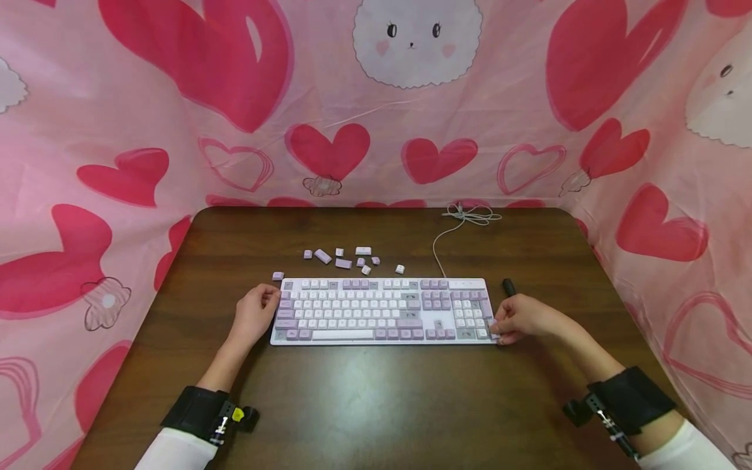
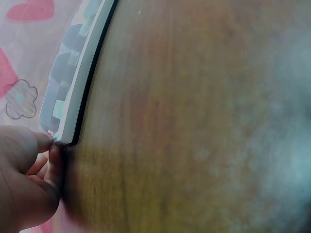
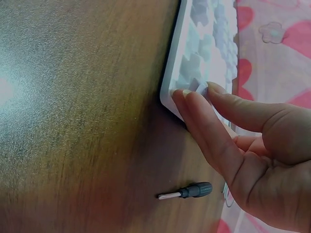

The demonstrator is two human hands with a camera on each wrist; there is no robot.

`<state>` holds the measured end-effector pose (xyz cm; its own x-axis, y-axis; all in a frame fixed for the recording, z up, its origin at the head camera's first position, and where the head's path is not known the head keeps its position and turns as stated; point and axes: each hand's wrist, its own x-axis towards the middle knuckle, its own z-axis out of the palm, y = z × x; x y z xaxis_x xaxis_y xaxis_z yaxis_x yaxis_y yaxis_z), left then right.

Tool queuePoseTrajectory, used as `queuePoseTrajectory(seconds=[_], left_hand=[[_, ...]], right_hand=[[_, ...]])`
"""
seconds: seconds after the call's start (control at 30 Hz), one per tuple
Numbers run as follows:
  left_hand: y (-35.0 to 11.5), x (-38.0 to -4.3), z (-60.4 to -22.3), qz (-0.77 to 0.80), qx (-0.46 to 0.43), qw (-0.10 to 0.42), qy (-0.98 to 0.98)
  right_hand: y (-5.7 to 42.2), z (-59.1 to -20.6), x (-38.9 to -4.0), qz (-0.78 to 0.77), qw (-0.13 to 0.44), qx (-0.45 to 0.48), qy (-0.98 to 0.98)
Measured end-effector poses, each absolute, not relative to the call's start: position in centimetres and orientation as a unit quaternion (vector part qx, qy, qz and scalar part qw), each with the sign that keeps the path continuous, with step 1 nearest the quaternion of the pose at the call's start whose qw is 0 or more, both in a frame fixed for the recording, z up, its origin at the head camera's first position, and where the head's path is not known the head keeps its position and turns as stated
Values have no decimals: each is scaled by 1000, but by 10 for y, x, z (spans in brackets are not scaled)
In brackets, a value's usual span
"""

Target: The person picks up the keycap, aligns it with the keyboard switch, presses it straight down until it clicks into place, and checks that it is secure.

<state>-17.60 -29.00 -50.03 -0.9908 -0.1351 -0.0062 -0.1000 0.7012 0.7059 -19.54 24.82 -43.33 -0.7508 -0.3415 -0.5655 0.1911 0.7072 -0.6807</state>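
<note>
A white and lilac keyboard (image 1: 343, 335) lies across the middle of the table. My left hand (image 1: 256, 314) grips its left edge, and in the left wrist view the thumb and fingertips (image 2: 54, 158) meet at the keyboard's corner. At the right end, my right hand (image 1: 519, 318) pinches a pale lilac keycap (image 3: 200, 88) between thumb and fingers. That keycap sits over the numpad's bottom right corner, where the fingers partly hide the keys.
Several loose keycaps (image 1: 343, 264) lie behind the keyboard, with one lilac keycap (image 1: 278, 276) near its upper left corner. A black-handled screwdriver (image 3: 197, 190) rests beyond the right end. The bundled cable (image 1: 470, 214) lies at the back. A heart-printed cloth (image 1: 329, 150) surrounds the table.
</note>
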Motion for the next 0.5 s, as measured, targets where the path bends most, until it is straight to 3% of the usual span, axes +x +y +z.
queuePoseTrajectory(seconds=[0.5], left_hand=[[-289,-176,-500,-380,63,31,-922]], right_hand=[[238,-434,-197,-376,345,-32,859]])
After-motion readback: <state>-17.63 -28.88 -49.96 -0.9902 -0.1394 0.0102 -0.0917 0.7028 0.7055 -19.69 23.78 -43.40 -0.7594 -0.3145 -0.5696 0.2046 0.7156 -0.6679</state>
